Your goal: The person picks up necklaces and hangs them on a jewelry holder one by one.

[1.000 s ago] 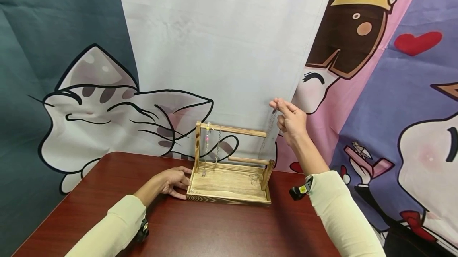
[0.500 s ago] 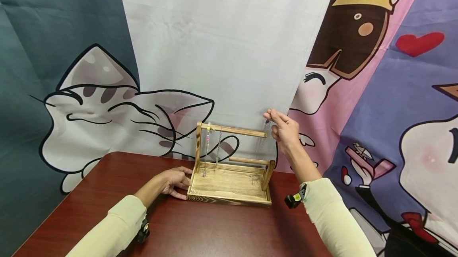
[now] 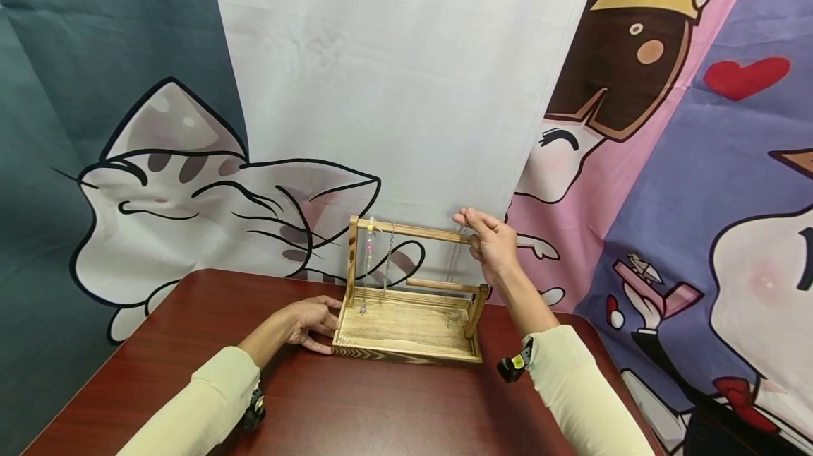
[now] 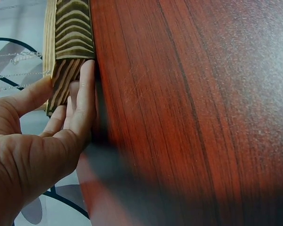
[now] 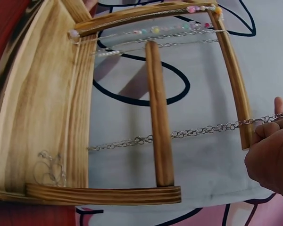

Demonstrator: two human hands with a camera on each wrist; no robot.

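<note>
A wooden jewelry stand (image 3: 406,355) with a shallow tray base rests on the table. My left hand (image 3: 311,322) grips the tray's left end, fingers bent against the end wall (image 4: 68,77). Between the fingertips of my right hand (image 3: 497,244), a silver chain necklace (image 5: 207,128) is pinched above the free right end of the upper bar (image 3: 419,232). The chain hangs in doubled strands, crossing the upper bar and the lower bar (image 5: 159,113) in the right wrist view. Its held end is partly hidden by my fingers.
A beaded necklace (image 3: 368,248) and another chain (image 3: 388,258) hang at the upper bar's left part. Thin tangled jewelry (image 5: 49,167) lies in the tray's right end. The reddish-brown table (image 3: 381,410) meets a printed cloth backdrop (image 3: 406,89) behind the stand.
My right hand has moved left and down, bringing the chain necklace from beyond the upper bar's right end to over it. My left hand has stayed on the stand.
</note>
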